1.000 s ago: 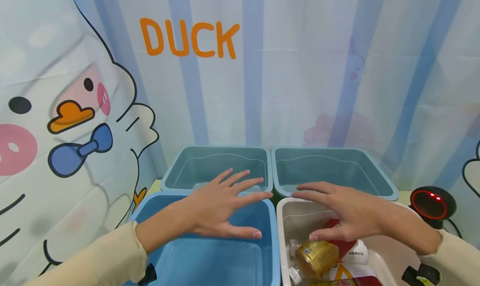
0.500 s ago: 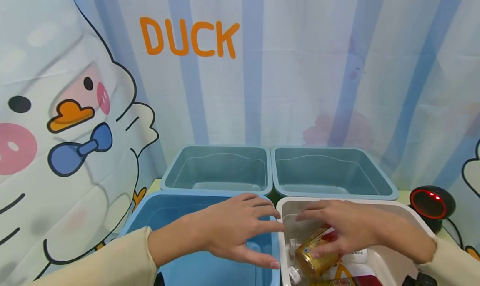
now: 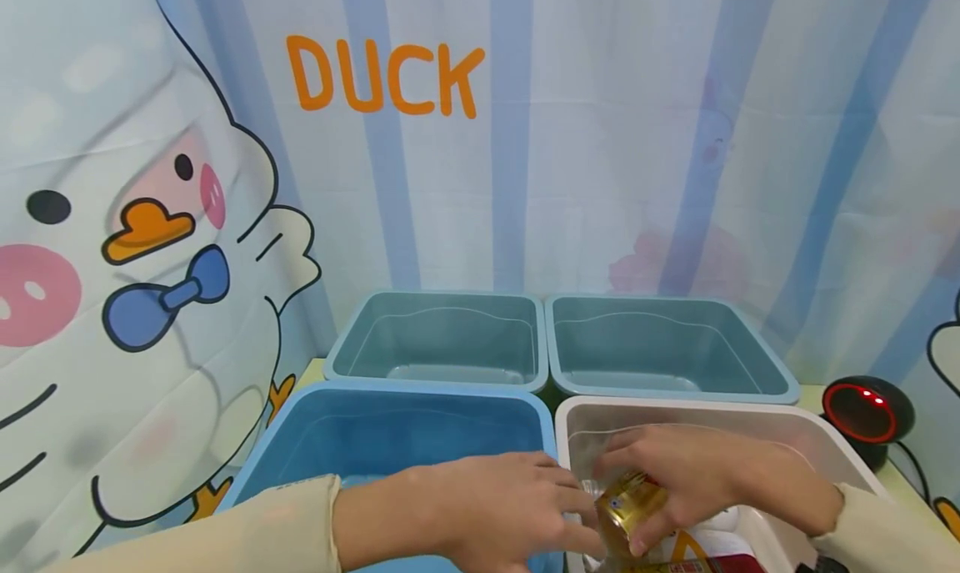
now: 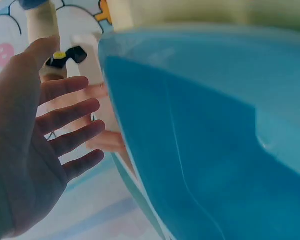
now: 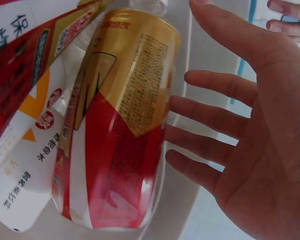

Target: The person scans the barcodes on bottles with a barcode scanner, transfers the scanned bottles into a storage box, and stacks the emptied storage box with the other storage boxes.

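My right hand (image 3: 690, 473) reaches into the white bin (image 3: 705, 408) over a gold-and-red drink can (image 3: 633, 502). In the right wrist view the fingers of that hand (image 5: 260, 120) extend along the can (image 5: 125, 130), their tips at its side; whether they touch it is unclear. My left hand (image 3: 517, 506) hovers above the boundary of the blue bin (image 3: 435, 389) and the white bin. Its fingers are spread and hold nothing in the left wrist view, where the hand (image 4: 35, 135) is beside the blue bin wall. A white bottle (image 5: 25, 200) lies next to the can.
Two grey-green bins (image 3: 450, 385) (image 3: 675, 394) stand side by side behind. A dark red package (image 5: 20, 85) lies over other items in the white bin. A black device with a red-lit ring (image 3: 868, 414) stands at the right. A duck-printed curtain (image 3: 570, 139) hangs behind.
Both hands have come down from above the bins. The right hand has lowered into the white bin around the can; the left has moved right and nearer, towards the white bin.
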`<action>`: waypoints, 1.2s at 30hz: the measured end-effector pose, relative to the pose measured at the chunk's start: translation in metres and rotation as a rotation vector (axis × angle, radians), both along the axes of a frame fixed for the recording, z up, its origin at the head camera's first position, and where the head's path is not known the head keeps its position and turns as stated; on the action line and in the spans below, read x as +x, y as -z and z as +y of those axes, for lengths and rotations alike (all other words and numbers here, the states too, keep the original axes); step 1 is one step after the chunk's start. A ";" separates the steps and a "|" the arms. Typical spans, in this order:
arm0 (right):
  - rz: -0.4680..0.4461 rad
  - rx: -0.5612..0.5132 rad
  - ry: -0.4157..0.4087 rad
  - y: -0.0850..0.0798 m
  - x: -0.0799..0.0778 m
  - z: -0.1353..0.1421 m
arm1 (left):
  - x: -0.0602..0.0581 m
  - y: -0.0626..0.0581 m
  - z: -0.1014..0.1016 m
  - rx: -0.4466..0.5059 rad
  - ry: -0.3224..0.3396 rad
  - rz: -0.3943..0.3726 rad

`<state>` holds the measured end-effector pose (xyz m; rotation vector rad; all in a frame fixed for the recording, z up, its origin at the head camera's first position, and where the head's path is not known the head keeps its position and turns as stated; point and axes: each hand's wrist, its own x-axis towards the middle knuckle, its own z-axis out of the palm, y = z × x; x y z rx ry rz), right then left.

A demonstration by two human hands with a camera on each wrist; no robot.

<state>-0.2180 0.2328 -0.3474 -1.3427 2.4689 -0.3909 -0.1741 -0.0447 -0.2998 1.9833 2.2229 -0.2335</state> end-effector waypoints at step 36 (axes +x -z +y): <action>-0.117 0.163 0.112 0.013 -0.004 -0.014 | 0.003 0.028 0.032 -0.076 0.087 -0.046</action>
